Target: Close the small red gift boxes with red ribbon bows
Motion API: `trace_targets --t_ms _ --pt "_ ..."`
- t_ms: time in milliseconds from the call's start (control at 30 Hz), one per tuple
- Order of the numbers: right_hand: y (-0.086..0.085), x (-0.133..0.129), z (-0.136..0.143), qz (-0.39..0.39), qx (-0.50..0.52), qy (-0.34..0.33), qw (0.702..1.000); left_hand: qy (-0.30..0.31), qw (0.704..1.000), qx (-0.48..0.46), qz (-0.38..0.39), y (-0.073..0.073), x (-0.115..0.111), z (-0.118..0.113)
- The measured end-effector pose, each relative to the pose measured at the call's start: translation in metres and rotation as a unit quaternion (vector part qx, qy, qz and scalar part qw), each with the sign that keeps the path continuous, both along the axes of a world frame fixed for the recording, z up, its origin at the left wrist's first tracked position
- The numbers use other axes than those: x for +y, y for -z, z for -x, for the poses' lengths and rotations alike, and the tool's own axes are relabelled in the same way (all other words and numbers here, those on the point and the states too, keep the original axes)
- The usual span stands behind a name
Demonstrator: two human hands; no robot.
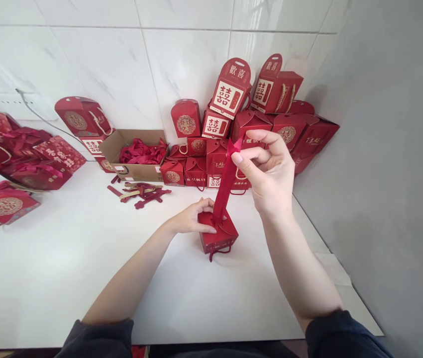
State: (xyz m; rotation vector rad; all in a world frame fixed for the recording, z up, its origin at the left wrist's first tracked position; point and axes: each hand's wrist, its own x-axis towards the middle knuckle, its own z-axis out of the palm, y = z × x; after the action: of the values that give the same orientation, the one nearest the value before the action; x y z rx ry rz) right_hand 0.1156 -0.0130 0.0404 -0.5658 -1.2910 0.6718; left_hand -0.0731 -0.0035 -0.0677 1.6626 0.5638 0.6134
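Note:
A small red gift box (219,241) with a cord loop at its front stands on the white table. From its top a dark red ribbon (225,191) rises, pulled up taut. My right hand (269,171) pinches the ribbon's upper end between thumb and fingers, above and to the right of the box. My left hand (194,219) is around the left side of the box top, its thumb on the near side and its fingers over the far side, by the ribbon's base.
An open cardboard box (140,171) of red ribbons (142,151) stands behind, with flat tags (144,193) before it. Stacked red boxes (217,156) line the tiled wall. More decorated boxes (8,206) sit left. A grey wall (383,149) rises on the right.

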Motion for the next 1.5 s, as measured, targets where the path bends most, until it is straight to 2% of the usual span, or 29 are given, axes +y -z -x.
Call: trace_targets --t_ms 100,200,400,533,633,733,800,833,933,967,1033,1100,1233,1300,1400,1500 --pt "0.001 -0.001 0.002 -0.007 0.007 -0.001 1.0 -0.016 0.999 -0.023 0.044 0.012 0.002 -0.004" --pt "0.004 0.0 0.002 -0.011 0.012 0.004 1.0 -0.027 0.998 -0.022 0.047 0.019 0.005 -0.005" --pt "0.005 0.0 0.003 -0.014 0.005 -0.001 1.0 0.005 0.999 0.019 -0.04 0.016 0.01 -0.002" --pt "0.005 0.0 0.003 -0.019 0.002 0.006 1.0 0.011 0.998 0.029 -0.061 0.018 0.013 -0.002" --pt "0.01 0.013 0.0 -0.023 0.007 0.008 1.0 -0.003 0.998 0.028 -0.063 0.022 0.015 -0.004" --pt "0.027 0.041 -0.009 0.004 0.003 0.038 0.999 -0.012 0.996 0.041 -0.075 0.024 0.016 -0.006" --pt "0.045 0.058 -0.018 0.056 -0.045 0.074 0.995 -0.014 0.995 0.05 -0.086 0.025 0.016 -0.007" --pt "0.055 0.062 -0.023 0.095 -0.109 0.084 0.986 -0.016 0.995 0.05 -0.089 0.026 0.017 -0.008" --pt "0.083 0.053 -0.037 0.162 -0.341 0.148 0.914 -0.017 0.994 0.051 -0.093 0.026 0.017 -0.008" --pt "0.091 0.044 -0.041 0.175 -0.395 0.146 0.89 -0.015 0.994 0.053 -0.096 0.026 0.017 -0.008" --pt "0.102 0.023 -0.046 0.205 -0.453 0.078 0.864 -0.006 0.993 0.056 -0.104 0.027 0.018 -0.008" --pt "0.109 0.004 -0.051 0.235 -0.463 0.001 0.854 -0.003 0.992 0.053 -0.112 0.028 0.019 -0.008" --pt "0.116 -0.014 -0.056 0.267 -0.381 -0.043 0.884 -0.009 0.992 0.037 -0.119 0.031 0.019 -0.009" --pt "0.12 -0.017 -0.056 0.262 -0.346 -0.09 0.896 -0.009 0.992 0.035 -0.123 0.032 0.015 -0.01" --pt "0.128 -0.02 -0.048 0.266 -0.315 -0.185 0.892 -0.015 0.992 0.036 -0.122 0.033 0.005 -0.01" --pt "0.136 -0.025 -0.036 0.275 -0.243 -0.249 0.896 -0.031 0.993 0.027 -0.109 0.032 -0.006 -0.01"
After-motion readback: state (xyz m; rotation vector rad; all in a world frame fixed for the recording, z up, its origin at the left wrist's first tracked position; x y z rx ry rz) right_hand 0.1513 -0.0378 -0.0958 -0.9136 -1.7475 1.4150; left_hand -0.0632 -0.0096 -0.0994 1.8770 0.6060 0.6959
